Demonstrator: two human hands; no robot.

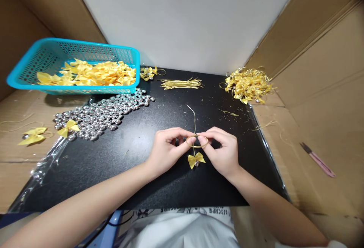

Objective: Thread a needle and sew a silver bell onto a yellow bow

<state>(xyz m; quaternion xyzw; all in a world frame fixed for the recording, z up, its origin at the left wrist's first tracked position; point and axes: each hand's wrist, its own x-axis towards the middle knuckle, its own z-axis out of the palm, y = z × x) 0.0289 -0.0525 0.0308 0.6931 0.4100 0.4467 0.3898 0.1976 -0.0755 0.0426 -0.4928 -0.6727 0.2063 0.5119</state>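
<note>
Over the middle of the black board, my left hand (172,147) and my right hand (221,149) meet almost tip to tip. Both are closed in a pinch on a loop of gold cord (196,146), one at each side. A loose cord end (194,117) rises from between the fingertips toward the back. Below the loop, a yellow ribbon bow (196,160) with a silver bead hangs on a short length of cord. Where the cord crosses itself is hidden by my fingertips.
A turquoise basket (139,56) of yellow bows stands back left, with silver beads (99,115) spilled before it. Gold cord pieces (182,84) lie at the back. A pile of corded bows (248,85) sits back right. Pink thread snips (320,161) lie far right.
</note>
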